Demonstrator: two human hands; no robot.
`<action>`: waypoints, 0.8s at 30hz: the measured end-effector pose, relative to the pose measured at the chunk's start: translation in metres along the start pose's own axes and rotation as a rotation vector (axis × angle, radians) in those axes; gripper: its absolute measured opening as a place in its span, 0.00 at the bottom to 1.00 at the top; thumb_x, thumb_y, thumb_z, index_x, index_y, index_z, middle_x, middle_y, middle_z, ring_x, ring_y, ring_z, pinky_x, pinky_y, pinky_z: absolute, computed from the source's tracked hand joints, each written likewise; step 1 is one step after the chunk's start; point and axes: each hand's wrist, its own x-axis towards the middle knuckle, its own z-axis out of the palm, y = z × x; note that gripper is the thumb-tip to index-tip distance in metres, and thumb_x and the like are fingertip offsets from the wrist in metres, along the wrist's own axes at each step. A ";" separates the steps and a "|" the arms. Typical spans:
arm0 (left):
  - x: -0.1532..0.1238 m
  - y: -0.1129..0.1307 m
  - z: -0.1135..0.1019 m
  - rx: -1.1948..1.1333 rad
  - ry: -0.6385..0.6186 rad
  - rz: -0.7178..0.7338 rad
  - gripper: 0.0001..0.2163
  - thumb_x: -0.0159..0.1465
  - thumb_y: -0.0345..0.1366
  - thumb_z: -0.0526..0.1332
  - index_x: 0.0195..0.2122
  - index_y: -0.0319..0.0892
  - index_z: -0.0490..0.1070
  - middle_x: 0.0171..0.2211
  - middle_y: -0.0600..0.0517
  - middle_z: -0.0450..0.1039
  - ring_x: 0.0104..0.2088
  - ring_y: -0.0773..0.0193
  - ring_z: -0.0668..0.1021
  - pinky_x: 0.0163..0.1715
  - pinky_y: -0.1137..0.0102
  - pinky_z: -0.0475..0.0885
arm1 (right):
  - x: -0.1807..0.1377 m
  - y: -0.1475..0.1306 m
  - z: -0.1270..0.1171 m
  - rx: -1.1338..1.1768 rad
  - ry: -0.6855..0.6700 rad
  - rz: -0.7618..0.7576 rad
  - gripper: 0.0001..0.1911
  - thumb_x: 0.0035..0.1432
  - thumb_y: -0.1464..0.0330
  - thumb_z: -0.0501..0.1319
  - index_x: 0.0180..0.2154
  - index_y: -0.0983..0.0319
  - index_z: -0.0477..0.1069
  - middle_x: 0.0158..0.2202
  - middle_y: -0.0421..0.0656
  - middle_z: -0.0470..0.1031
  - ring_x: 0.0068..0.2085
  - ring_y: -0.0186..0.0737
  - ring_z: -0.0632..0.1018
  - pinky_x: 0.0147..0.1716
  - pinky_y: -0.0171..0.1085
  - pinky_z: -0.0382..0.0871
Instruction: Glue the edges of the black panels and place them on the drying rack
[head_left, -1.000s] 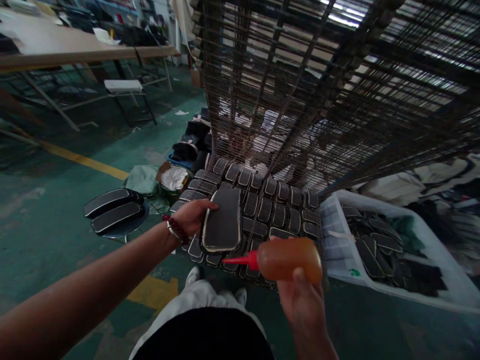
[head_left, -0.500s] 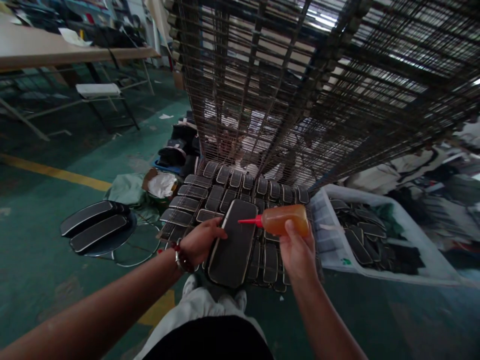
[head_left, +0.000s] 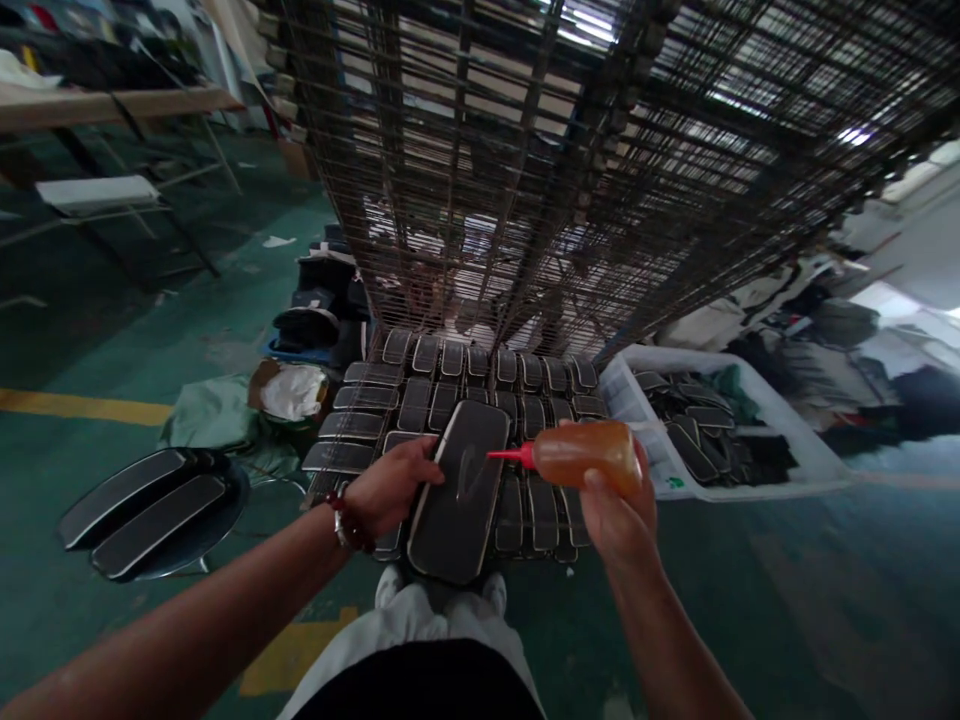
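Orange bottle clasped in right hand, nozzle over black pad pinched by left hand. Wire rack overhangs pad rows; white bin at their right edge, green mark unreadable.

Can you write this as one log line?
left hand: holds black pad | right hand: holds orange bottle | red nozzle: over pad, glossy streak there

No words, numbers or brand names can be read anywhere. A small green mark sits on the near wall of the white plastic bin at right, too small to make out
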 end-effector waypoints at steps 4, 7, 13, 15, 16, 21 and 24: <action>0.007 0.005 -0.013 0.045 -0.037 -0.025 0.22 0.45 0.22 0.62 0.43 0.36 0.73 0.34 0.46 0.82 0.29 0.57 0.83 0.32 0.64 0.79 | -0.023 0.005 0.012 0.006 0.040 0.053 0.31 0.48 0.67 0.75 0.53 0.57 0.69 0.51 0.52 0.78 0.51 0.56 0.80 0.49 0.54 0.75; 0.020 0.004 -0.021 0.077 -0.032 -0.030 0.22 0.45 0.22 0.62 0.44 0.37 0.73 0.34 0.47 0.82 0.30 0.57 0.83 0.32 0.65 0.79 | -0.042 0.015 0.019 0.115 0.139 0.275 0.29 0.47 0.65 0.76 0.51 0.60 0.71 0.48 0.53 0.80 0.47 0.55 0.81 0.46 0.51 0.78; 0.061 -0.005 -0.015 0.123 -0.128 -0.084 0.19 0.48 0.23 0.64 0.43 0.38 0.74 0.36 0.47 0.82 0.36 0.55 0.83 0.36 0.65 0.79 | -0.037 0.025 -0.013 0.577 0.655 0.486 0.21 0.51 0.62 0.75 0.46 0.59 0.75 0.44 0.45 0.81 0.44 0.44 0.82 0.34 0.37 0.80; 0.078 -0.010 -0.005 0.144 -0.139 -0.106 0.18 0.49 0.23 0.64 0.43 0.38 0.74 0.36 0.47 0.82 0.36 0.56 0.83 0.37 0.66 0.78 | -0.029 0.024 -0.036 0.618 0.738 0.405 0.18 0.53 0.60 0.73 0.45 0.57 0.75 0.44 0.42 0.81 0.40 0.40 0.81 0.26 0.32 0.76; 0.087 -0.013 0.002 0.152 -0.137 -0.116 0.18 0.49 0.23 0.64 0.43 0.38 0.74 0.36 0.47 0.82 0.36 0.56 0.83 0.37 0.66 0.78 | -0.025 0.025 -0.047 0.610 0.771 0.364 0.18 0.54 0.59 0.73 0.45 0.56 0.75 0.44 0.42 0.81 0.39 0.39 0.81 0.24 0.31 0.74; 0.138 -0.035 0.052 0.170 -0.132 -0.168 0.21 0.48 0.23 0.66 0.45 0.39 0.74 0.38 0.47 0.82 0.35 0.58 0.83 0.37 0.67 0.77 | 0.001 0.035 -0.099 0.283 0.753 0.251 0.21 0.54 0.61 0.73 0.47 0.58 0.73 0.44 0.42 0.79 0.43 0.42 0.81 0.35 0.36 0.77; 0.173 -0.050 0.092 0.158 -0.171 -0.214 0.20 0.48 0.24 0.68 0.44 0.39 0.75 0.38 0.47 0.82 0.35 0.57 0.83 0.36 0.67 0.76 | 0.027 0.042 -0.135 0.103 0.716 0.152 0.26 0.51 0.62 0.74 0.50 0.58 0.71 0.45 0.42 0.79 0.44 0.43 0.80 0.42 0.40 0.77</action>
